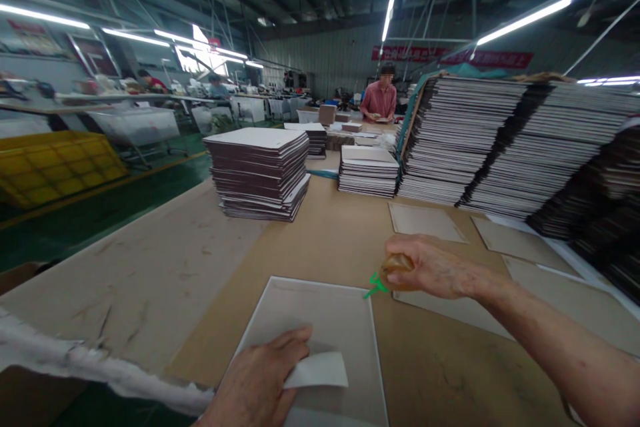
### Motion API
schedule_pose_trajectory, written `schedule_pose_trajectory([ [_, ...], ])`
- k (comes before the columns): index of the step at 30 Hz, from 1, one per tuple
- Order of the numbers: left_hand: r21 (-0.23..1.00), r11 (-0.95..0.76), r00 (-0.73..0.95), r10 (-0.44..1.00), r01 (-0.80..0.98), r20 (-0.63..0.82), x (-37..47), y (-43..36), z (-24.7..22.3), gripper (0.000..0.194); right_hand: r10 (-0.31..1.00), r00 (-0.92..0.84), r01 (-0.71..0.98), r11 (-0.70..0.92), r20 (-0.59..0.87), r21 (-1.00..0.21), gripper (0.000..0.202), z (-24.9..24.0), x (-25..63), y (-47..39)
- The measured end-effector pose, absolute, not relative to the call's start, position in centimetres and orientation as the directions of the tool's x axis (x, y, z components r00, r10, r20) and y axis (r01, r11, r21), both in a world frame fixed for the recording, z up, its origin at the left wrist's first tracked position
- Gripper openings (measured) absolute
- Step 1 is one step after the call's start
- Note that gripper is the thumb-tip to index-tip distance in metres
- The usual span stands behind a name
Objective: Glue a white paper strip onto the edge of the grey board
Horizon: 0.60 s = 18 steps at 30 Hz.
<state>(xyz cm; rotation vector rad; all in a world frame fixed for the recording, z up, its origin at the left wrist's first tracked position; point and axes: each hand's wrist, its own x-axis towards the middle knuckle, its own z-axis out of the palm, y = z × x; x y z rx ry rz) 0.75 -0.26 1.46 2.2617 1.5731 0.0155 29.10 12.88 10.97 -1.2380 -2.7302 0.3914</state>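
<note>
A pale grey board (320,307) with a thin white edge lies flat on the table before me. Low on it rests my left hand (263,373), its fingers closed on a small white paper strip (323,370) that sticks out to the right. My right hand (433,267) is wrapped round an amber squeeze bottle (399,263), tipped over to the left. The bottle's green nozzle (376,285) points down at the board's far right corner; whether it touches, I cannot tell.
Several flat boards (427,221) lie to the right on the brown tabletop (320,233). A stack of dark-edged boards (260,173) stands at the far left, a lower stack (369,173) beyond, and tall piles (465,140) at the right. A person (381,100) in red stands at the back.
</note>
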Motion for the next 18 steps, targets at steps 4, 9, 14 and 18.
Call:
schedule_pose_trajectory([
  [4,0.341,-0.295,0.371,0.91,0.893,-0.186,0.8,-0.2,1.5,0.05,0.765,-0.644,0.722,0.612,0.009,-0.324,0.022,10.6,30.1,12.8],
  [9,0.388,-0.296,0.379,0.912,0.873,-0.157,0.8,-0.2,1.6,0.046,0.762,-0.647,0.694,0.604,0.028,-0.392,0.021,9.9,30.4,12.8],
  [14,0.38,-0.294,0.383,0.906,0.877,-0.182,0.7,-0.1,1.6,0.051,0.767,-0.64,0.664,0.574,0.032,-0.478,0.017,9.5,29.4,12.7],
  [18,0.372,-0.298,0.381,0.908,0.879,-0.173,0.4,-0.1,1.0,0.052,0.786,-0.615,0.618,0.528,0.06,-0.583,0.017,8.8,27.7,12.5],
])
